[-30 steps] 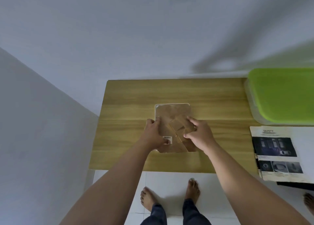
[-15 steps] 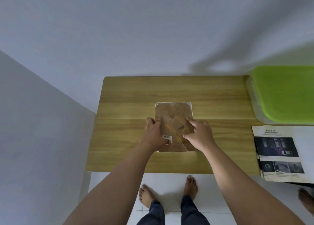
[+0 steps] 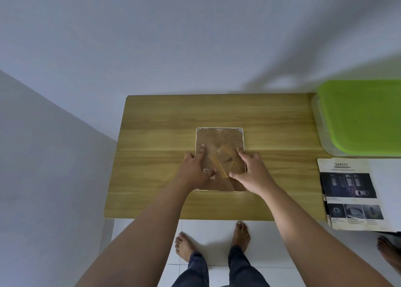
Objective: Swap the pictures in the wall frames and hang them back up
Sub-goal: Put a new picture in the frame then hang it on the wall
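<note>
A white-rimmed picture frame [image 3: 219,138] lies face down on the wooden table [image 3: 152,134], its brown backing board up, with a folding stand flap [image 3: 219,163] at its middle. My left hand [image 3: 194,169] rests on the left part of the backing, fingers spread flat, forefinger reaching up the board. My right hand [image 3: 252,171] lies on the right part, forefinger along the right edge and thumb touching the board near the flap. Neither hand grips anything.
A clear storage box with a green lid [image 3: 360,117] stands at the table's right end. A printed safety leaflet [image 3: 351,195] lies in front of it. Bare feet stand on white floor tiles [image 3: 212,232] below the table's front edge. Another person's foot [image 3: 389,252] shows at the right.
Both hands have opened out flatter on the backing; the left forefinger has stretched further up the board, and the right hand has slid toward the frame's right edge.
</note>
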